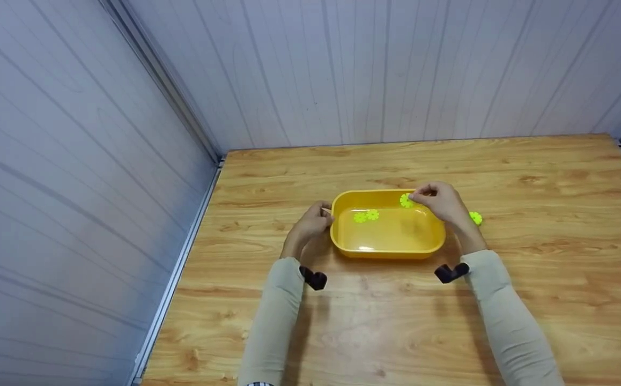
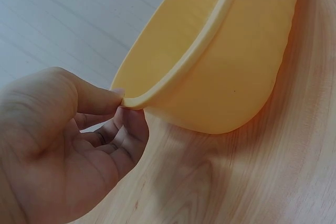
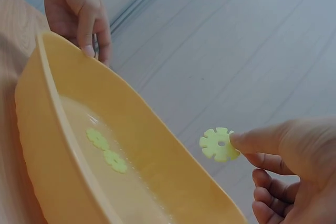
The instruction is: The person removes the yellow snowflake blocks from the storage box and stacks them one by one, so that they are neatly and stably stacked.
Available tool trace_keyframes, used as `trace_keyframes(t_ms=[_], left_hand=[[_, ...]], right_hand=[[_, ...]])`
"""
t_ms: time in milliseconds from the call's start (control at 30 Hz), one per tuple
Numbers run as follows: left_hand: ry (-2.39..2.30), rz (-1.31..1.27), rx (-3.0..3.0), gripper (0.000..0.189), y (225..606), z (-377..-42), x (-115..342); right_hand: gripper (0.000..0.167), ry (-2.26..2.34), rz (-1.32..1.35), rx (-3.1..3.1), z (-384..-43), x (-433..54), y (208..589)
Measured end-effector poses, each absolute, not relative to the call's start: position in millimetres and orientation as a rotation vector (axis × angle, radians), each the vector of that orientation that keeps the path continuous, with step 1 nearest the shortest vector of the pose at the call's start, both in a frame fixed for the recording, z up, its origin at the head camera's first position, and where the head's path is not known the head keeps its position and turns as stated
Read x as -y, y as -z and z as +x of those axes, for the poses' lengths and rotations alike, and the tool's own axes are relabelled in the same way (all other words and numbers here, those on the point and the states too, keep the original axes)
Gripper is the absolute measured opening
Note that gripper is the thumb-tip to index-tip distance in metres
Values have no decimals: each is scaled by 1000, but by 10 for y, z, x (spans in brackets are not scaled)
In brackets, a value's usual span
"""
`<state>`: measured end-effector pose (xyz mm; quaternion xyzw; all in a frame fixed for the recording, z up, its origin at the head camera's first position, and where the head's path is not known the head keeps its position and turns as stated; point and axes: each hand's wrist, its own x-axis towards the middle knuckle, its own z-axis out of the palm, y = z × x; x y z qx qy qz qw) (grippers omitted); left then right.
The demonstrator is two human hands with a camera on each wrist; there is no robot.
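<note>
A yellow oblong plastic basin (image 1: 391, 253) stands on the wooden table. My left hand (image 1: 310, 222) pinches its left rim between thumb and fingers, as the left wrist view shows up close on the basin wall (image 2: 220, 77). Over the basin's far right part, my right hand (image 1: 442, 201) pinches a notched neon-yellow plastic disc (image 3: 214, 145) with a small hole in its centre. Two similar discs (image 1: 360, 217) lie side by side on the basin floor, left of the middle. Another neon-yellow piece (image 1: 476, 217) rests on the table just right of the basin, partly behind my right wrist.
The wood-grain table (image 1: 267, 182) runs back to a pale panelled wall (image 1: 342, 75). At the left, a second panelled wall (image 1: 74, 187) with a metal strip along its foot borders the table. Dark curved pieces (image 1: 451, 273) sit at both sleeve cuffs.
</note>
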<state>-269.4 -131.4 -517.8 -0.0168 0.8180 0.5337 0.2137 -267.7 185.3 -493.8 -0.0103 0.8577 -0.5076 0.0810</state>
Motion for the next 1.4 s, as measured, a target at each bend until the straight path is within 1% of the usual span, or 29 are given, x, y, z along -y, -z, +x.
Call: trace_keyframes(t_ms=[333, 700, 1000, 1233, 1400], left_hand=[[-1501, -29, -2266, 36, 5177, -2688, 1305], [-1515, -54, -2268, 35, 5186, -2689, 1303], [-1510, -43, -2255, 38, 5181, -2700, 1303], [-1512, -59, -2259, 38, 5197, -2714, 1308], [-1492, -66, -2265, 37, 5189, -2708, 1307]], right_hand=[[43, 1483, 17, -2627, -2629, -2146, 4918], [52, 1547, 140, -2591, -2542, -2464, 4957], [60, 1507, 243, -2585, -2481, -2754, 5082], [59, 1479, 310, -2591, -2459, -2900, 5211], [62, 1438, 332, -2586, -2447, -2988, 5306]])
